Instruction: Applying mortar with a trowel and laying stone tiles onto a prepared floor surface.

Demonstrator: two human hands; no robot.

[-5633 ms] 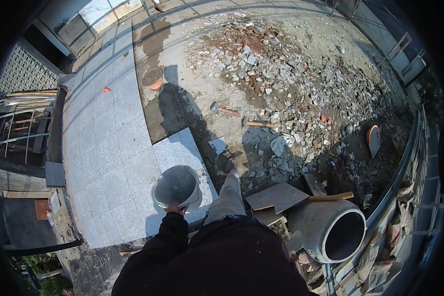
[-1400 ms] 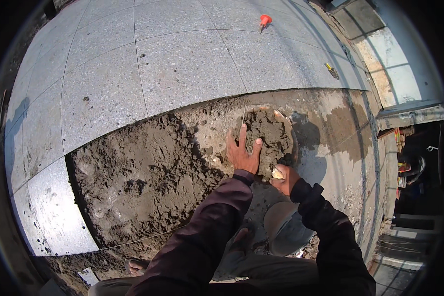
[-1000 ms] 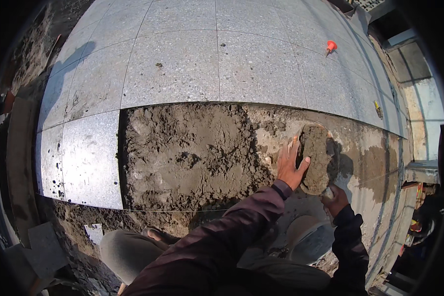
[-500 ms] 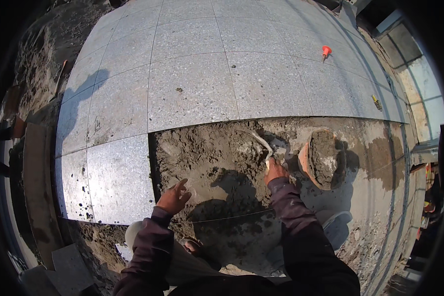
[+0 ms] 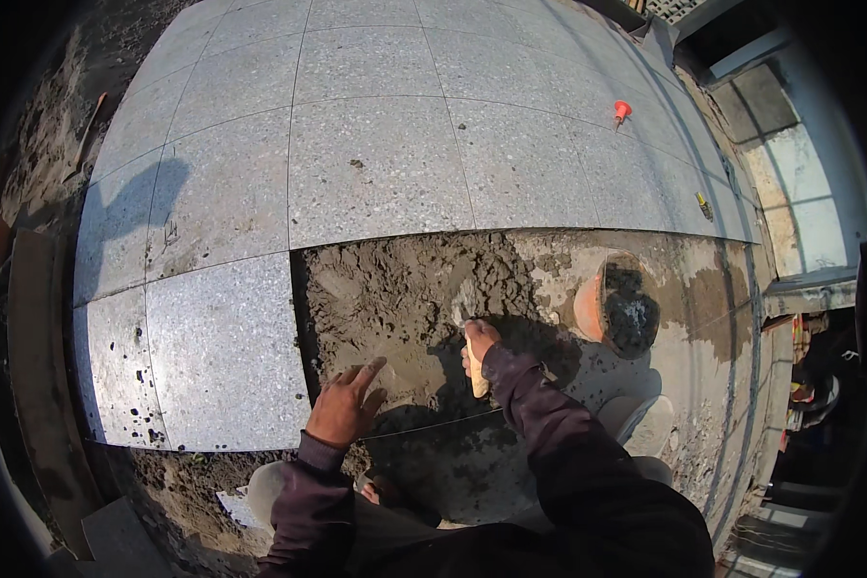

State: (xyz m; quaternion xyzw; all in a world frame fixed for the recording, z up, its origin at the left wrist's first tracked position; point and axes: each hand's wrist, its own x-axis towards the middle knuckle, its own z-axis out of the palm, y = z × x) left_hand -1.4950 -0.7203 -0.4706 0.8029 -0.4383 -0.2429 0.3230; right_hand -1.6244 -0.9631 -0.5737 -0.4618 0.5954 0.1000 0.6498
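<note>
My right hand is closed around the pale wooden handle of a trowel. The blade points away from me and lies against the wet grey mortar, its outline partly lost in the same colour. To the left, my left hand hovers over the near edge of the mortar, fingers spread, holding nothing. Beside it lies a speckled grey tile with a dark gap along its right edge. An orange pan filled with mortar stands to the right of the trowel.
Speckled tiles cover the far ground, carrying a red-topped spike and a small yellow-and-black object. A thin string crosses in front of me. A pale bucket is by my right forearm. A long board lies at left.
My right hand has drawn the trowel left from near the pan, over the mortar's middle. My left hand has turned and spread its fingers. The view has shifted somewhat.
</note>
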